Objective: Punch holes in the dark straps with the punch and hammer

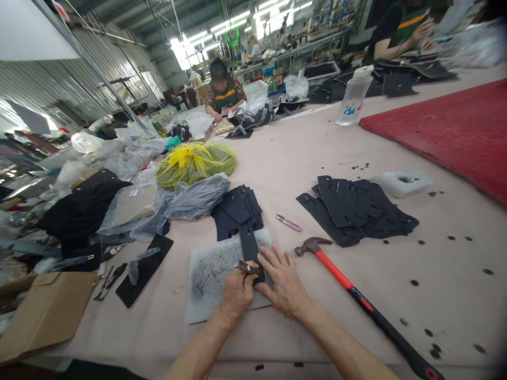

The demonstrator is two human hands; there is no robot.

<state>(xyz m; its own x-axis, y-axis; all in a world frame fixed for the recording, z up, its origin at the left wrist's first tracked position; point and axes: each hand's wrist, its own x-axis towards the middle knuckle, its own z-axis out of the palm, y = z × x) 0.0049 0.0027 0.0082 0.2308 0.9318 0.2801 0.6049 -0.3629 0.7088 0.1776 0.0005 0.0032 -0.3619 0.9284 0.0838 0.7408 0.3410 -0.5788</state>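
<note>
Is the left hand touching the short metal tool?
Touching: the head view shows the left hand closed around the short metal tool, over the dark strip.

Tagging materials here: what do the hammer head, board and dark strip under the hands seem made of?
Hammer head: likely steel, from its dull grey sheen.
Board: possibly plastic, matte and pale, its face dark-speckled.
Dark strip: perhaps leather or synthetic, thin and matte.

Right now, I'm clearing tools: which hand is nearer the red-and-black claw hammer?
Right. The bare right hand, touching the flat black strip, is left of the hammer, near its head; the bare left hand, gripping a dark metal tool, is farther left.
</note>
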